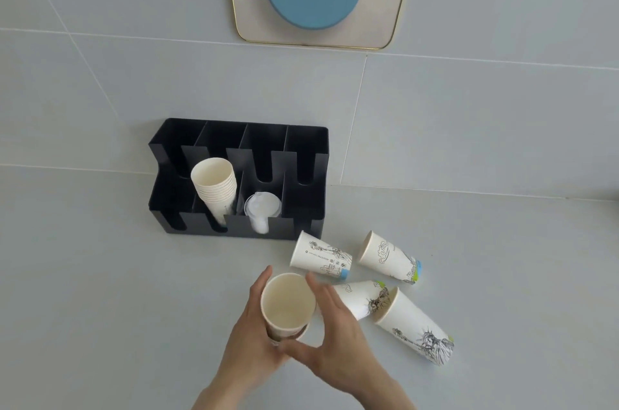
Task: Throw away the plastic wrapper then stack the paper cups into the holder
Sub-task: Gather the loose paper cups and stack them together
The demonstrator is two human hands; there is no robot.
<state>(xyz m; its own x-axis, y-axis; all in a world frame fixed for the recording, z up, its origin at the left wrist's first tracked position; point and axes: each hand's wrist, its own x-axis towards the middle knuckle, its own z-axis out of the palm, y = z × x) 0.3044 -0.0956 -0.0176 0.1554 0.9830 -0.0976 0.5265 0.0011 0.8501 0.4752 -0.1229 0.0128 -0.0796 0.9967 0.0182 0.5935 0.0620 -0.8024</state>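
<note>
hands first: i see my left hand (249,329) and right hand (330,339) curled around one white paper cup (287,304), mouth up toward the camera, a second cup rim showing just under it as if nested. the left fingers wrap its left side, the right thumb presses low at the front and the right fingers lie along its right side; both hands are closed on that cup, held above the pale grey countertop (100,292).

the black plastic compartmented holder (308,155) stands against the tiled wall. a tilted stack of plain white paper cups (214,188) leans in its second front slot from the left, and a stack of clear plastic lids (262,208) sits in the slot beside it.

four printed paper cups lie on their sides on the counter to the right of my hands: one (321,258) just in front of the holder, one (390,257) further right, one (365,297) touching my right fingers, and the nearest one (415,327) with its mouth against that cup. i cannot find any plastic wrapper in view.
</note>
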